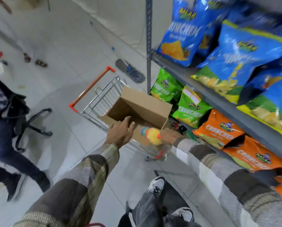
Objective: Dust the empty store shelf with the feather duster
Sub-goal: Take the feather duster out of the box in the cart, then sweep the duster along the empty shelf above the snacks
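A feather duster (pixel 151 134) with a fluffy yellow and multicoloured head and an orange handle end lies inside the open cardboard box (pixel 142 105) in the shopping cart. My right hand (pixel 170 136) is closed around its handle. My left hand (pixel 120 132) hovers over the box's near flap, fingers apart, holding nothing. The grey metal shelf (pixel 219 94) on the right is packed with blue, green and orange chip bags; no empty shelf is in view.
The wire shopping cart (pixel 104 94) with an orange handle stands ahead on the tiled floor. A mop head (pixel 130 71) lies beyond it. A seated person (pixel 4 122) on an office chair is at the left. My feet (pixel 155 185) are below.
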Demonstrator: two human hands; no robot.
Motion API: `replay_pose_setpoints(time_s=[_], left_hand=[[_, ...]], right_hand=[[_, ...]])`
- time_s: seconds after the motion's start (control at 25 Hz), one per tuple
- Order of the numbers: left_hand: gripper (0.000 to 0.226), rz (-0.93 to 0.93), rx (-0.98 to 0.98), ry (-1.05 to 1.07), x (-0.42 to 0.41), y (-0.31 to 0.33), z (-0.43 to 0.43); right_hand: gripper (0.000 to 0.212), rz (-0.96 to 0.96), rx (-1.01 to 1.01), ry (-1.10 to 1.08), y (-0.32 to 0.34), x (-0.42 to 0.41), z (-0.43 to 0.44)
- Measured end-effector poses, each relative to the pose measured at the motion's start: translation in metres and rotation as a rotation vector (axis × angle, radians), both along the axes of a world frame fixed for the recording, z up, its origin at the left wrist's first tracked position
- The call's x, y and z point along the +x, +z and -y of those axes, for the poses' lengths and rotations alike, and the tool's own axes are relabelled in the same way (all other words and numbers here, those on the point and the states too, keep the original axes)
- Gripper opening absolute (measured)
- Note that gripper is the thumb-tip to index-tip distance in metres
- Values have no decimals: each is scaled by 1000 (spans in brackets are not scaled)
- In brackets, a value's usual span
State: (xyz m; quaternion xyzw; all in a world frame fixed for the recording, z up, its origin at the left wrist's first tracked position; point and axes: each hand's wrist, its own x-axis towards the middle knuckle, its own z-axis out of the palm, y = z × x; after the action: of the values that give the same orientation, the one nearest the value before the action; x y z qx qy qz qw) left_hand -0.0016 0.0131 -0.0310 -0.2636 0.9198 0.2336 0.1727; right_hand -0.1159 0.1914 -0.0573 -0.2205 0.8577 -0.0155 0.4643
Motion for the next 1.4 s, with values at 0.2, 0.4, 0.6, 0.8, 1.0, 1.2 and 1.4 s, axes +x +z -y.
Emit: replay_pose_setpoints(time_s=[0.2, 0.4, 0.6, 0.8, 1.0, 1.2, 1.4], left_hand=[[52, -261, -171, -103, -82, 153, -10], [55, -650, -334, -295, -154, 345, -64], [61, -1024, -364, -414, -191, 479, -135], [56, -1266, -297, -515, -218, 520, -224], [65, -1285, -171, -688, -233, 495, -328], [62, -1238, -88, -861, -231, 431, -414], [62, -1138, -108, -938, -240, 373, -437]], right_hand=[[33, -189, 107, 234, 190, -33, -38], [68, -296, -119, 103, 405, -57, -131], [31, -210, -497, -317, 528, -43, -269], [32, -215, -829, -712, 557, 12, -399], [31, -409, -976, -1062, 524, 83, -477], [36, -664, -994, -1373, 465, 146, -505], [44, -923, -825, -1445, 434, 185, -510]])
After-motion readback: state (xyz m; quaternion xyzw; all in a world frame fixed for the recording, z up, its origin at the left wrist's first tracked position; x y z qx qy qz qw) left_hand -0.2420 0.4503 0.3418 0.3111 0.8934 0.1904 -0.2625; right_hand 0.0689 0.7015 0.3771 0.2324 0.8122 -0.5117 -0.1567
